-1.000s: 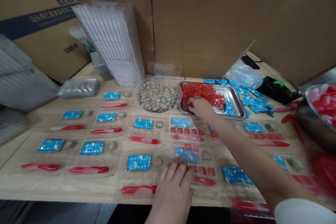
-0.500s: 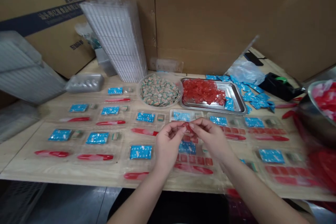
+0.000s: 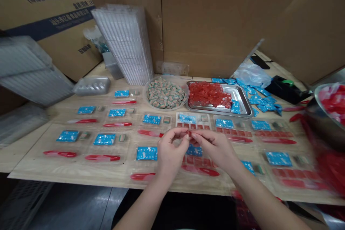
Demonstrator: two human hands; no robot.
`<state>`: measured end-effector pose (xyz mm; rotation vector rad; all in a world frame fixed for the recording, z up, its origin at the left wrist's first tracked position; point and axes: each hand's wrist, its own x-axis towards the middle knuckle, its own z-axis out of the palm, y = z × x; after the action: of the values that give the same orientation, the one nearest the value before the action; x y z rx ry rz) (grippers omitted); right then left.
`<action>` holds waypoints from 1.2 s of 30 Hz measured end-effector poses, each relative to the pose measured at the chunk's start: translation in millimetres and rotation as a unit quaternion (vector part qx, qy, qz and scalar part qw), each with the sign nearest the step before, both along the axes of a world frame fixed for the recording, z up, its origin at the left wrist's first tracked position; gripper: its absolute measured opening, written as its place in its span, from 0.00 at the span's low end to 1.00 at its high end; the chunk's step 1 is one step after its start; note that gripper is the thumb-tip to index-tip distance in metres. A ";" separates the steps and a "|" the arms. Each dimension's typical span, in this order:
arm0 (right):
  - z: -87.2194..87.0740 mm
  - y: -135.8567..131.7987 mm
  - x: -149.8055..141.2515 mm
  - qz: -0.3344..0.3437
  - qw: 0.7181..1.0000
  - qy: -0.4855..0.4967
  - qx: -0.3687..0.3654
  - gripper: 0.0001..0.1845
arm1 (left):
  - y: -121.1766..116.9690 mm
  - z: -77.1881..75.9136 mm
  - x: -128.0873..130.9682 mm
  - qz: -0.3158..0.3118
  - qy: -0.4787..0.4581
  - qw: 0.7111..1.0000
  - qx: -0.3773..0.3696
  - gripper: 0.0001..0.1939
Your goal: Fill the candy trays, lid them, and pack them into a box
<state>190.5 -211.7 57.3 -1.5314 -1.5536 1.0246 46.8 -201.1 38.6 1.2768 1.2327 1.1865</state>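
Observation:
My left hand (image 3: pixel 171 149) and my right hand (image 3: pixel 215 148) meet over the middle of the table, fingertips pinched together on a small red piece (image 3: pixel 189 134). Fingers cover most of it. Just behind them lies a clear tray (image 3: pixel 198 118) holding a blue packet (image 3: pixel 188 118), a small wrapped square and a row of red pieces. Below my hands, another tray has a blue packet (image 3: pixel 194 150), red pieces (image 3: pixel 198 160) and a red pen-shaped item (image 3: pixel 201 170). Left of my left hand sits a further blue packet (image 3: pixel 147 153).
A round tub of wrapped squares (image 3: pixel 165 93) and a metal tray (image 3: pixel 244 106) with a red heap (image 3: pixel 208 93) stand behind. Stacked clear trays (image 3: pixel 126 43) rise at back left. At right are loose blue packets (image 3: pixel 265 102), a tape dispenser (image 3: pixel 287 90) and a metal bowl (image 3: pixel 314 115).
My fingertips have drawn closer together around the red piece, and my hands sit slightly lower. More of the red row in the tray behind them shows. The view has shifted slightly.

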 end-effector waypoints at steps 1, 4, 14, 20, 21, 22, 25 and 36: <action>1.2 0.4 -0.3 0.008 1.000 -0.012 0.000 0.13 | -0.1 0.2 -1.6 -0.005 0.012 1.000 0.004 0.08; 5.0 2.2 -0.6 0.028 0.997 -0.072 0.015 0.11 | 1.0 1.4 -5.8 -0.021 0.050 0.998 0.018 0.08; -6.2 -1.7 -11.8 -0.059 0.993 -0.081 0.057 0.07 | 11.5 -1.3 -1.8 -0.084 -0.149 0.980 -0.103 0.09; -15.1 -9.7 -17.6 -0.098 0.964 -0.168 0.179 0.07 | 8.8 -7.0 5.9 -0.017 -0.087 0.994 -0.061 0.10; -16.2 -9.6 -17.5 -0.110 0.973 -0.132 0.152 0.07 | 8.7 -7.7 6.0 -0.014 -0.079 0.995 -0.062 0.11; -16.9 -9.4 -17.5 -0.121 0.981 -0.088 0.121 0.06 | 8.7 -7.9 5.8 -0.011 -0.077 0.995 -0.065 0.10; -16.9 -9.8 -17.3 -0.136 0.989 0.014 0.060 0.07 | 8.6 -5.5 3.8 -0.017 -0.137 0.985 -0.103 0.07; -2.4 -13.4 9.3 0.073 0.978 -0.068 0.184 0.15 | 1.0 12.7 -7.1 -0.118 -0.334 0.881 -0.315 0.18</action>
<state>199.8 -225.1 54.9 -1.2659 -1.8541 0.6699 39.7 -200.1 51.3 0.4410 0.8007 0.8260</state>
